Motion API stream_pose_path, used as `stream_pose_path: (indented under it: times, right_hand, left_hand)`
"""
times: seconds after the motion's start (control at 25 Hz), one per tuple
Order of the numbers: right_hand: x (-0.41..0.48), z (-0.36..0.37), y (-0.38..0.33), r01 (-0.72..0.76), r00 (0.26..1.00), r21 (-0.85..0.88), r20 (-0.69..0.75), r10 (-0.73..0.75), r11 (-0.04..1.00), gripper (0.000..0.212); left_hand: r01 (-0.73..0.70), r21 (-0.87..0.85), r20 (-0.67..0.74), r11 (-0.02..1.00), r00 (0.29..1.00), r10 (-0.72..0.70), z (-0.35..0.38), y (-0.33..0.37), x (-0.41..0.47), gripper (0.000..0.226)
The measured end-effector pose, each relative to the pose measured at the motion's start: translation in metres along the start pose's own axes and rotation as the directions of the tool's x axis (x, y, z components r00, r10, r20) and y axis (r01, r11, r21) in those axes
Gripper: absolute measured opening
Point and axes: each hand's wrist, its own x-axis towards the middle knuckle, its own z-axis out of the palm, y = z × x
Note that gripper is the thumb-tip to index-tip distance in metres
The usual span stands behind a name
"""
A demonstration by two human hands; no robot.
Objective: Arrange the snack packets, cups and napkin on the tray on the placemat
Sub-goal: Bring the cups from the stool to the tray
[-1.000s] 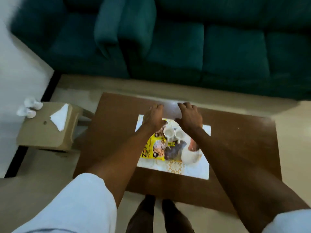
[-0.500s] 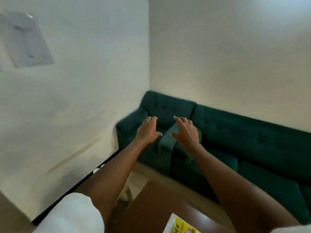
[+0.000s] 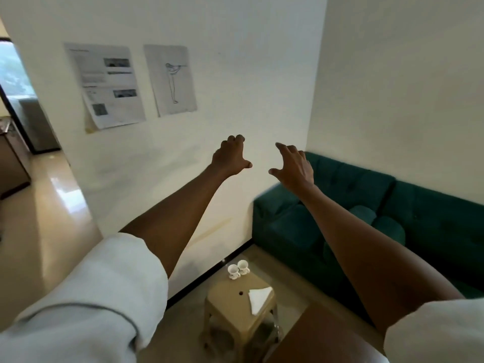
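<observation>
My left hand and right hand hover raised, fingers loosely spread, holding nothing; two cups and the napkin sit on a stool below. The tray is out of view; these probably await fetching.

Both arms outstretched, raised; left hand and right hand empty, fingers loosely curled.

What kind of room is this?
Probably a living room in a home: a green sofa sits in the corner, a small stool holds two cups and a napkin, and papers hang on the wall.
</observation>
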Motion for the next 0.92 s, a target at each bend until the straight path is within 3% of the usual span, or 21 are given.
stream_pose_path:
  times: [0.2,0.52,0.72,0.92]
  right_hand:
    - [0.028,0.061,-0.039,-0.001,0.998,0.013,0.063,0.001,1.0,0.087]
    - [0.095,0.175,-0.014,-0.009,0.982,0.043,0.187,0.0,0.999,0.084]
    - [0.119,0.329,0.041,-0.045,0.93,0.077,0.366,0.013,0.996,0.084]
    - [0.069,0.521,0.108,0.014,0.754,0.027,0.656,-0.028,1.0,0.096]
  left_hand:
    - [0.058,-0.031,0.095,0.998,0.994,-0.055,0.026,-0.073,0.013,0.085]
    - [0.17,-0.024,0.196,0.985,0.967,-0.162,0.12,-0.132,0.06,0.084]
    - [0.356,-0.047,0.303,0.933,0.896,-0.326,0.264,-0.184,0.075,0.078]
    - [0.514,0.023,0.508,0.858,0.733,-0.452,0.458,-0.245,0.039,0.081]
